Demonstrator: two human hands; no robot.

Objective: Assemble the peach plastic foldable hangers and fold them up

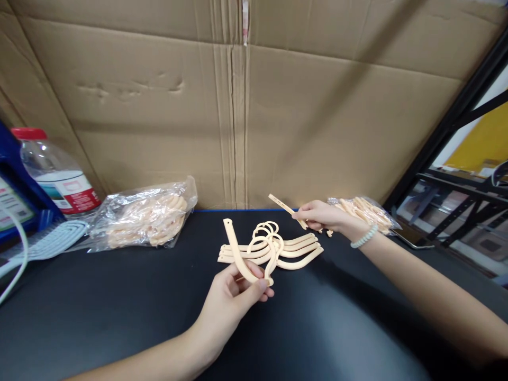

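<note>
My left hand [242, 291] is closed on a beige plastic folding-hanger arm [235, 248], gripping its lower end, where a hook piece seems to join it. The arm's free end, with a small hole, points up. My right hand [317, 216] pinches another hanger arm [282, 203], seen nearly edge-on and tilted, near small beige bits on the tabletop. Between the hands lies a pile of assembled hangers [297, 259], their curved arms stacked and their round hooks [264, 230] overlapping. The left fingers hide part of the joint.
A clear bag of beige parts [146, 219] lies left, another bag [365, 211] right. At the far left are a red-capped bottle [59, 174], a blue container [24, 185] and a pale brush [59, 241]. Cardboard [159, 106] backs the black table [119, 307]; a metal rack [448, 127] stands right.
</note>
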